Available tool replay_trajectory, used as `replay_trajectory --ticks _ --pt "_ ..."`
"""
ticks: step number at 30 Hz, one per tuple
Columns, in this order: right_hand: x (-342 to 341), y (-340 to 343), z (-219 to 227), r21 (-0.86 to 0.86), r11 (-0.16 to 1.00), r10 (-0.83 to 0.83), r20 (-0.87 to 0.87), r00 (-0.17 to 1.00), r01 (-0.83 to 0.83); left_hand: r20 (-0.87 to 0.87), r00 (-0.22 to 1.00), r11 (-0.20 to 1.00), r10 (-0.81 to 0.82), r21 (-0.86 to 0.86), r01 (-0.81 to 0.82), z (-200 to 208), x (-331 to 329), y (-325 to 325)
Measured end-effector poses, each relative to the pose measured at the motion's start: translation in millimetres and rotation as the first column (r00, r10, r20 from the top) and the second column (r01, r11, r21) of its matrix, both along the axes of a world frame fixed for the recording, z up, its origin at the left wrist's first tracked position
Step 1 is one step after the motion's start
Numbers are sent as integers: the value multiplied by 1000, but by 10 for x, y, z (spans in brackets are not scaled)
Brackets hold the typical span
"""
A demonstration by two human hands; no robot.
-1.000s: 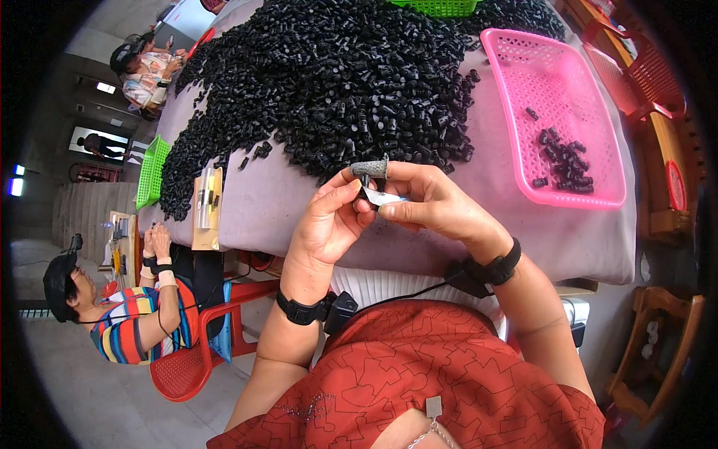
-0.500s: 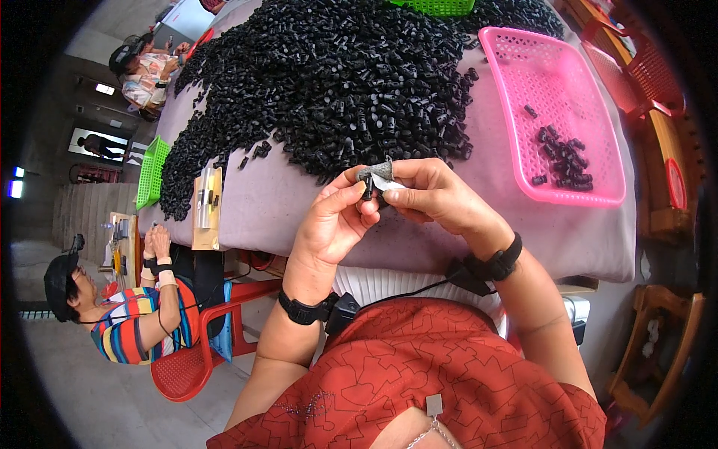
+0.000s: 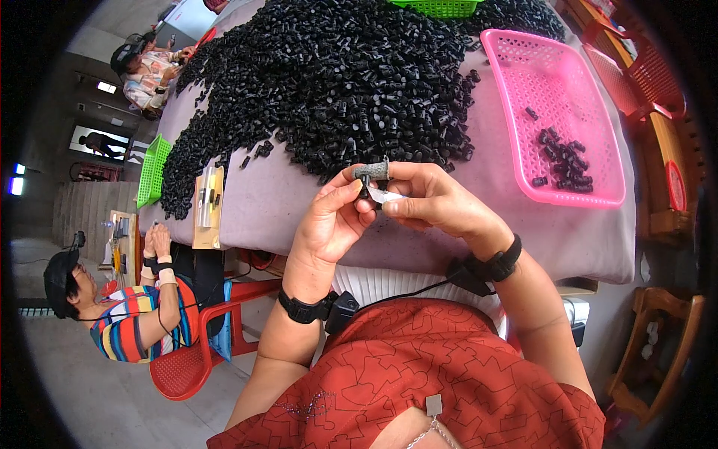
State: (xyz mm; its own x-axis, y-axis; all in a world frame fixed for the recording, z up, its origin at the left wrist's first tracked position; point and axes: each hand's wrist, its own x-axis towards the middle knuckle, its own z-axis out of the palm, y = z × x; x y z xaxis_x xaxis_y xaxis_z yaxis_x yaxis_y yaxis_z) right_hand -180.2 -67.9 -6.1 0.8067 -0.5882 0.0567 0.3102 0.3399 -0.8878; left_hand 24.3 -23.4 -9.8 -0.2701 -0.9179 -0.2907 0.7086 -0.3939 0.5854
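My left hand (image 3: 329, 217) is closed on a small black plastic part (image 3: 364, 187), held upright between thumb and fingers. A grey textured sleeve (image 3: 369, 170) covers the tip of my left index finger. Pinched in my right hand (image 3: 441, 200) is a small, flat, whitish blade (image 3: 383, 196), its tip against or very near the black part. Both hands meet above the cloth's near edge, just in front of a big pile of similar black parts (image 3: 336, 90). The fingers hide some of the part and the blade's rear end.
A pink basket (image 3: 511, 135) with several black parts stands at the right. Green baskets (image 3: 152, 170) (image 3: 437, 7) sit at the left and far edges. Left of me, a person (image 3: 142, 314) sits on a red chair (image 3: 179, 374) beside a wooden board (image 3: 207, 236). Another person (image 3: 146, 78) works farther off.
The grey-sleeved finger has straightened across the top of the black part. My right hand has shifted slightly, and the blade now lies lower against the part.
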Motion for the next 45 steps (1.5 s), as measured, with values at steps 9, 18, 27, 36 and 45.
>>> replay_trajectory --ticks 9,18,27,36,45 --pt "14 -36 -95 37 999 -36 -17 999 36 -63 996 998 -56 -43 53 -18 -46 15" --pt "6 -12 -7 -16 999 33 2 999 -33 -40 999 1000 -2 1 2 -7 -7 14" --pt "27 -76 -173 123 969 -223 76 972 213 30 999 998 16 -57 -15 108 -94 -93" --pt "105 -131 -274 320 676 -708 31 706 664 321 917 881 -237 -326 342 728 -1130 -705" --pt "23 -178 -209 301 762 -622 93 778 573 569 821 880 -38 -370 298 676 -890 -714"
